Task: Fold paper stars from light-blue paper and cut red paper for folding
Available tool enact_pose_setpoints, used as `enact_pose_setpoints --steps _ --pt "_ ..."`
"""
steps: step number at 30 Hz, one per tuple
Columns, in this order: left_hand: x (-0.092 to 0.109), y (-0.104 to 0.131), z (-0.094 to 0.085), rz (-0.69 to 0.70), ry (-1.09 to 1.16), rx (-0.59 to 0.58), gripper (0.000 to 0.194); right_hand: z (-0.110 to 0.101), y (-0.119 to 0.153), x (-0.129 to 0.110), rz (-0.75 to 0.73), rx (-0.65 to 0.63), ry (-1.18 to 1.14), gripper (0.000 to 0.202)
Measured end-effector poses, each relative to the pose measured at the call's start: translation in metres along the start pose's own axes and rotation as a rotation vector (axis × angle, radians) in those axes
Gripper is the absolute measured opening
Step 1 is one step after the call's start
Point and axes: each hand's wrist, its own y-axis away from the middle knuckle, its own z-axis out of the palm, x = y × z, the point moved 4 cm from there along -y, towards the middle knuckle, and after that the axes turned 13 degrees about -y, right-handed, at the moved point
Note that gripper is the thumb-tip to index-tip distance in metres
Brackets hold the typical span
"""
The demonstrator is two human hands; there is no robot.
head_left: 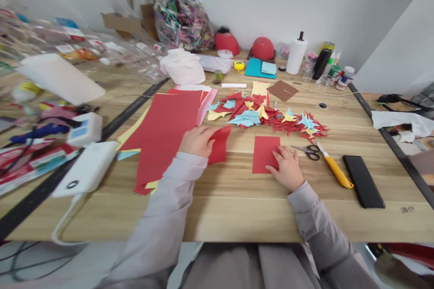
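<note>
My left hand is closed on a red sheet of paper, raised and bent beside the stack. Under its wrist lies a stack of larger red paper, with yellow, pink and blue edges showing. My right hand rests with fingers spread on the right edge of a small red paper rectangle lying flat on the table. Just right of that hand are black scissors and a yellow-handled knife. Beyond both hands runs a heap of folded paper shapes in red, yellow and blue.
A black phone lies at the right. On the left are a white power bank with a cable and a white roll. Along the back stand a bag of coloured scraps, a tape measure, a white bottle and several small bottles.
</note>
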Motion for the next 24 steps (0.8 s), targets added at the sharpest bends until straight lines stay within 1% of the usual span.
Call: enact_pose_setpoints --steps 2,4,6,7,8,9,10,12,14,16,18,19,22,24 --pt "-0.020 0.002 0.001 -0.079 -0.134 -0.048 0.039 0.000 0.000 -0.003 -0.014 -0.006 -0.006 0.050" --pt "-0.031 0.005 0.009 -0.096 -0.178 -0.081 0.039 -0.001 0.000 -0.005 -0.022 -0.009 -0.015 0.051" --pt "-0.032 0.009 0.018 -0.116 -0.191 -0.058 0.036 -0.001 0.000 -0.006 -0.026 -0.012 -0.022 0.051" --pt "-0.028 0.010 0.022 -0.132 -0.157 -0.034 0.034 -0.002 0.000 -0.007 -0.029 -0.016 -0.023 0.052" --pt "-0.018 0.009 0.027 -0.083 -0.082 -0.027 0.034 -0.001 0.000 -0.007 -0.035 -0.022 -0.024 0.052" --pt "-0.004 0.009 0.032 0.005 0.020 -0.027 0.035 -0.001 0.001 -0.008 -0.044 -0.032 -0.025 0.052" --pt "0.013 0.008 0.036 0.114 0.120 -0.037 0.037 0.000 0.001 -0.008 -0.056 -0.044 -0.029 0.053" --pt "0.052 0.008 0.042 0.359 0.294 -0.056 0.047 0.002 0.001 -0.009 -0.082 -0.062 -0.044 0.053" --pt "0.086 0.011 0.046 0.531 0.397 -0.043 0.069 0.004 0.000 -0.007 -0.098 -0.060 -0.069 0.051" --pt "0.110 0.015 0.050 0.613 0.416 -0.012 0.093 0.003 -0.002 -0.005 -0.105 -0.034 -0.091 0.047" --pt "0.122 0.022 0.054 0.653 0.386 -0.006 0.107 0.001 -0.004 -0.002 -0.107 0.018 -0.109 0.044" --pt "0.124 0.025 0.055 0.663 0.363 -0.009 0.108 0.000 -0.004 -0.001 -0.109 0.049 -0.119 0.043" --pt "0.124 0.033 0.056 0.660 0.314 -0.008 0.100 -0.004 -0.005 -0.001 -0.136 0.101 -0.152 0.041" --pt "0.120 0.036 0.053 0.643 0.308 -0.003 0.091 -0.004 -0.004 -0.005 -0.185 0.072 -0.170 0.043"
